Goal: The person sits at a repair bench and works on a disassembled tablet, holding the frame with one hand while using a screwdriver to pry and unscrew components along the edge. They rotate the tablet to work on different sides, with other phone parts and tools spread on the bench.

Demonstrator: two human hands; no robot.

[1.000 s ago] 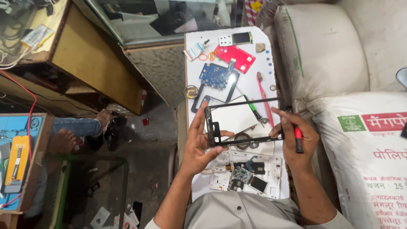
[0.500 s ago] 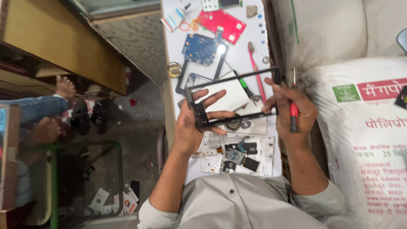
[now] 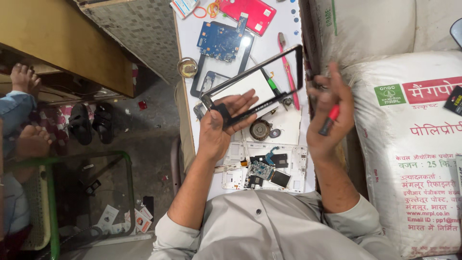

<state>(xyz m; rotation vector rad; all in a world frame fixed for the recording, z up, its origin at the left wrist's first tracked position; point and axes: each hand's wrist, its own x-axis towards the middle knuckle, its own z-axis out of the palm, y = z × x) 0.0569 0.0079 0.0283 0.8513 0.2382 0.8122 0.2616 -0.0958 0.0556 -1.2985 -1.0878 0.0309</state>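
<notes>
Black frame [image 3: 255, 84] held up over white table [image 3: 293, 24], tilted, one long edge down toward left hand [image 3: 224, 125], far corner up near pink tool [image 3: 288, 70]. Looks thin, light, prob. flexy along long rails; open middle, so likely twists or cracks if squeezed at mid-rail. Best taken at a corner or short end, where rails meet. Left hand grip: palm up, thumb over near rail, fingers spread under it, closed on frame at lower-left end; only that hand carries it. Right hand [image 3: 329, 113] apart from frame, just beside its right end; grip narrow, curled round red-handled tool [image 3: 329, 120], index and middle finger raised loose. Tool tip hidden, can't tell type. On table under frame: blue circuit board [image 3: 220, 41] lying on a second black frame [image 3: 199, 72], red card-like plate [image 3: 254, 14], round metal speaker [image 3: 260, 130], green-handled driver [image 3: 270, 82]. Nearer body: white back shell [image 3: 298, 168] w/ small boards and chips inside, open side up. Small round tin [image 3: 187, 67] at table's left edge. White printed sacks [image 3: 414, 159] right of table, touching it. Floor left: sandals [image 3: 91, 123], another person's bare feet [image 3: 24, 79].
</notes>
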